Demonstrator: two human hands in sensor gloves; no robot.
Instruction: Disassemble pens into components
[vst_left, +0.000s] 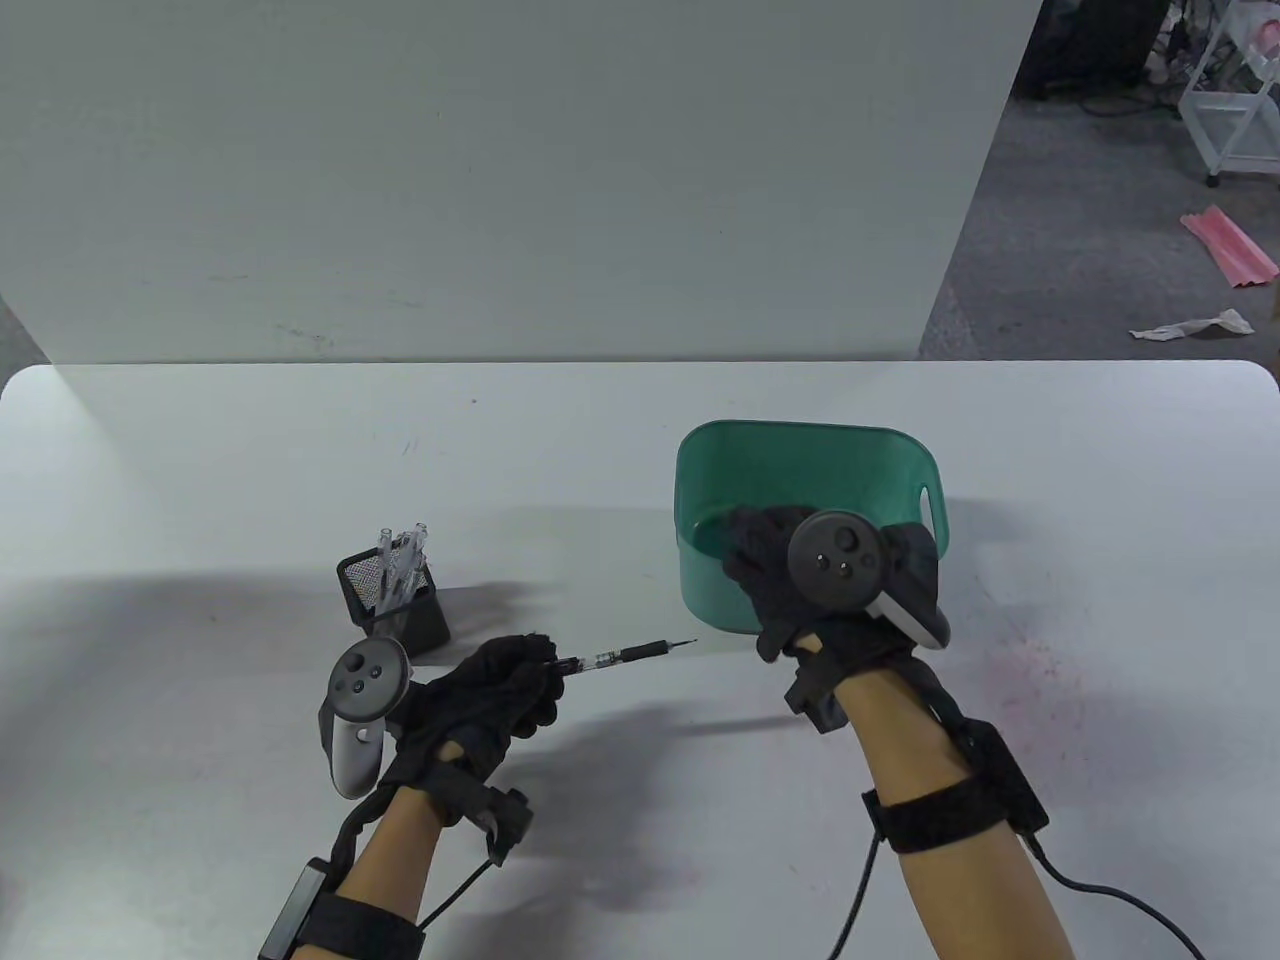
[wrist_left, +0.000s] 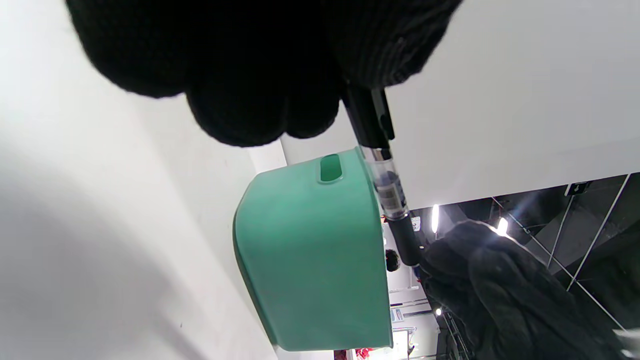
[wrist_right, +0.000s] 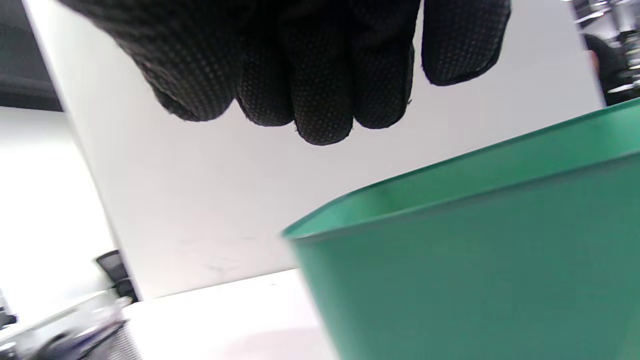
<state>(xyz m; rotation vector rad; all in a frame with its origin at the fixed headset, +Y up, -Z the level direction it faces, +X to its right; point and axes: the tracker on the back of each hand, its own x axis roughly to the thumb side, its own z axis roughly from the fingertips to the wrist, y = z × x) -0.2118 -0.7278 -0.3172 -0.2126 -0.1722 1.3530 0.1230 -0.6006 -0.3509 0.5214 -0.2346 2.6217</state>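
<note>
My left hand (vst_left: 535, 665) grips the rear end of a pen (vst_left: 625, 655) just above the table, its point aimed right toward the green bin (vst_left: 800, 440). The pen (wrist_left: 385, 185) has a clear barrel and a black grip section. My right hand (vst_left: 760, 560) hovers over the bin's near rim with its fingers hanging down. In the right wrist view nothing shows between those fingers (wrist_right: 320, 100). A black mesh holder (vst_left: 395, 600) with several clear pens stands behind my left hand. I cannot see what lies in the bin.
The green bin (wrist_left: 310, 260) has a handle slot in its side wall. A white panel (vst_left: 500, 180) stands along the table's far edge. The white table (vst_left: 200, 480) lies bare on the left and along the front.
</note>
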